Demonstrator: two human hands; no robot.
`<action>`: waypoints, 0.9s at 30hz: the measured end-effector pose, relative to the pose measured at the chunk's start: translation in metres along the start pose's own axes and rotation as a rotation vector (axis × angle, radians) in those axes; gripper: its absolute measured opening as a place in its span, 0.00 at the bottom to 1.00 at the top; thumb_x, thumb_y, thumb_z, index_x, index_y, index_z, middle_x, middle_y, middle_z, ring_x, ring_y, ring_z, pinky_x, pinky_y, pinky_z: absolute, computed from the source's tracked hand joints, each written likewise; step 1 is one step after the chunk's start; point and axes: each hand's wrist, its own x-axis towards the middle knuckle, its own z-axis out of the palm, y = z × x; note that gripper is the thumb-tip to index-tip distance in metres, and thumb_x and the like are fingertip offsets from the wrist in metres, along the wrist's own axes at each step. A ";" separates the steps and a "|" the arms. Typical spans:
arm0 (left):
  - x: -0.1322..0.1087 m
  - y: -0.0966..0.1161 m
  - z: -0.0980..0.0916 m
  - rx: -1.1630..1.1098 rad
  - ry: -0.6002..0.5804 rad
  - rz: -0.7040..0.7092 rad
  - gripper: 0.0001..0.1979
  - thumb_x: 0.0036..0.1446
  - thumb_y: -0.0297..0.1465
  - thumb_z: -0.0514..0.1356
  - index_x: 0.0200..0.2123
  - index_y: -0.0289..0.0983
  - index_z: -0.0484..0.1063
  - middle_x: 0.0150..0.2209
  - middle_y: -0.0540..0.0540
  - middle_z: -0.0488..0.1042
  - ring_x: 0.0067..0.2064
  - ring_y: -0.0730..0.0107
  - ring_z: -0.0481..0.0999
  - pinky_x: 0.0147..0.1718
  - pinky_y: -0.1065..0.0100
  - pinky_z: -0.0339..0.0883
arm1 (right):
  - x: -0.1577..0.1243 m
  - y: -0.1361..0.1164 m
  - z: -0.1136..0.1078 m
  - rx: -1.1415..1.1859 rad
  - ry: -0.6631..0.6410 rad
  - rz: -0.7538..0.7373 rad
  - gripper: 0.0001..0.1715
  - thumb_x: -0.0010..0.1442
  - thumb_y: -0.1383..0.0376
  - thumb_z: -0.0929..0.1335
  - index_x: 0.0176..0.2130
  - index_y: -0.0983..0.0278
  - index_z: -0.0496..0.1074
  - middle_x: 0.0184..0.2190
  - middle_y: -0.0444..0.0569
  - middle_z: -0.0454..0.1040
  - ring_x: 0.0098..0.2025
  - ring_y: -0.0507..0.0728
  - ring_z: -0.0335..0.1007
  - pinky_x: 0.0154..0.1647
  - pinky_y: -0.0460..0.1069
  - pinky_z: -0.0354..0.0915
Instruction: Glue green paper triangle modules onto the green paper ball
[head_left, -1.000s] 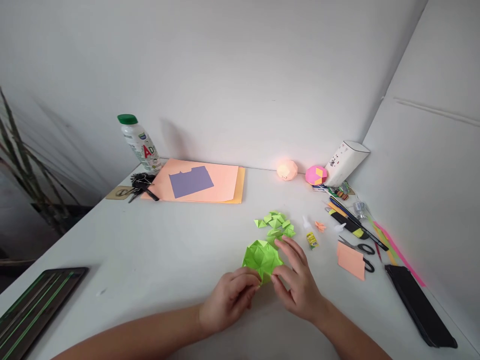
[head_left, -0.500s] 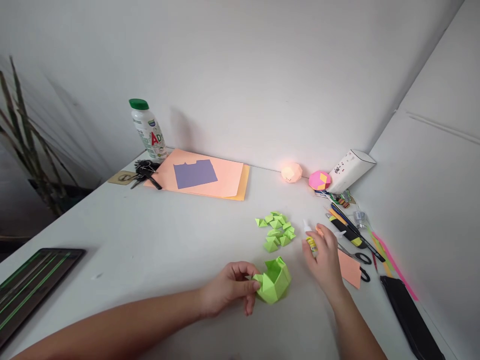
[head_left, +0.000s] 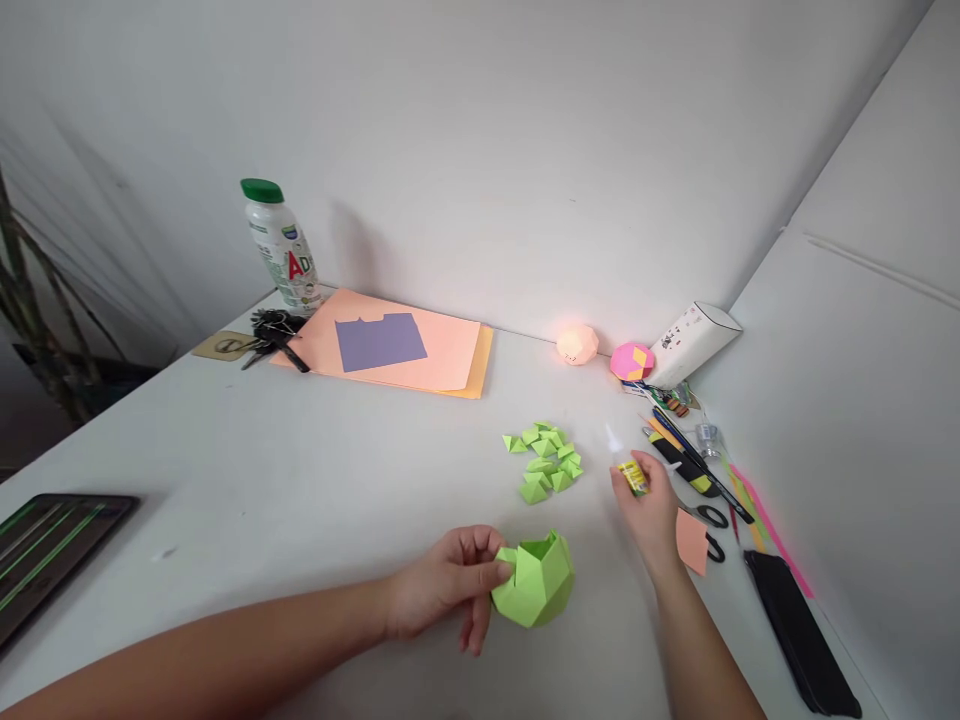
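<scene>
The light green folded paper bowl, round with flat sides, is near the front of the table, mouth up; the left hand pinches its left rim; the right hand curls round a glue bottle, its yellow label too small to read, long side slanting, white tip away and leftward; a white bottle says "AD".

White, smooth bench bearing small folded lime-green paper pieces, beyond the left hand; a flat black-framed panel, well left of it; a long black case, right of the right hand.
</scene>
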 end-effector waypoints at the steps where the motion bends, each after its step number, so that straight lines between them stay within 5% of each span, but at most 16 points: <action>1: 0.000 -0.001 0.000 0.013 -0.020 -0.007 0.20 0.48 0.43 0.65 0.31 0.38 0.59 0.11 0.56 0.70 0.11 0.74 0.68 0.09 0.79 0.57 | -0.003 -0.010 -0.004 0.062 -0.001 -0.010 0.19 0.61 0.57 0.61 0.50 0.60 0.57 0.32 0.49 0.70 0.33 0.60 0.71 0.35 0.56 0.68; 4: 0.001 -0.002 0.000 0.031 -0.036 -0.040 0.20 0.46 0.43 0.67 0.31 0.37 0.61 0.12 0.56 0.69 0.12 0.74 0.70 0.09 0.79 0.58 | -0.020 -0.048 -0.022 0.592 -0.122 -0.089 0.13 0.65 0.57 0.59 0.49 0.53 0.51 0.26 0.42 0.68 0.26 0.57 0.69 0.30 0.54 0.68; 7: 0.001 -0.001 0.001 0.056 -0.010 -0.048 0.21 0.44 0.43 0.67 0.31 0.36 0.63 0.13 0.57 0.69 0.13 0.74 0.71 0.09 0.79 0.58 | -0.043 -0.083 -0.038 0.804 -0.272 -0.148 0.14 0.61 0.57 0.65 0.45 0.51 0.55 0.32 0.45 0.68 0.26 0.55 0.68 0.25 0.52 0.67; 11: 0.000 0.004 0.004 0.095 0.002 -0.060 0.22 0.44 0.44 0.67 0.33 0.34 0.66 0.15 0.57 0.68 0.13 0.77 0.69 0.09 0.79 0.56 | -0.062 -0.102 -0.041 0.712 -0.359 -0.169 0.11 0.59 0.58 0.67 0.42 0.55 0.63 0.43 0.54 0.64 0.37 0.59 0.69 0.27 0.50 0.69; 16: 0.001 0.003 0.003 0.089 -0.010 -0.048 0.22 0.44 0.44 0.67 0.35 0.34 0.66 0.15 0.57 0.68 0.12 0.79 0.67 0.10 0.79 0.56 | -0.067 -0.107 -0.027 0.777 -0.289 -0.117 0.15 0.58 0.56 0.67 0.41 0.57 0.60 0.37 0.52 0.64 0.35 0.58 0.67 0.27 0.49 0.69; 23: 0.002 0.001 -0.001 0.018 -0.011 -0.015 0.20 0.43 0.41 0.68 0.32 0.35 0.67 0.13 0.57 0.67 0.13 0.78 0.68 0.09 0.80 0.56 | -0.079 -0.106 -0.014 0.718 -0.307 -0.399 0.19 0.58 0.69 0.67 0.46 0.58 0.56 0.37 0.51 0.66 0.36 0.57 0.69 0.33 0.52 0.69; 27: 0.002 0.003 -0.002 0.013 -0.046 -0.025 0.19 0.45 0.41 0.68 0.34 0.33 0.69 0.16 0.54 0.71 0.14 0.78 0.70 0.09 0.80 0.57 | -0.079 -0.101 -0.011 0.740 -0.236 -0.235 0.17 0.58 0.67 0.67 0.46 0.60 0.58 0.37 0.51 0.65 0.34 0.55 0.67 0.29 0.48 0.68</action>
